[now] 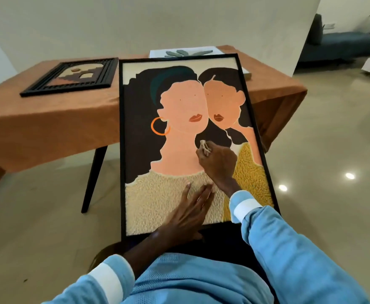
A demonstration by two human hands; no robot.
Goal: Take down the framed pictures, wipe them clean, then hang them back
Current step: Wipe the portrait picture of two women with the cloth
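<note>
A large black-framed picture of two figures leans from my lap up against the table edge. My left hand lies flat with straight fingers on its lower cream part. My right hand grips a small beige cloth and presses it on the picture's middle, near the left figure's neck. A smaller black-framed picture with brown shapes lies flat on the table at the left. A white picture with grey leaves lies on the table behind the big frame, mostly hidden.
The table is draped in an orange-brown cloth and stands on dark legs. A white wall rises behind it. Glossy tile floor spreads to the right, with a dark blue sofa at the far right.
</note>
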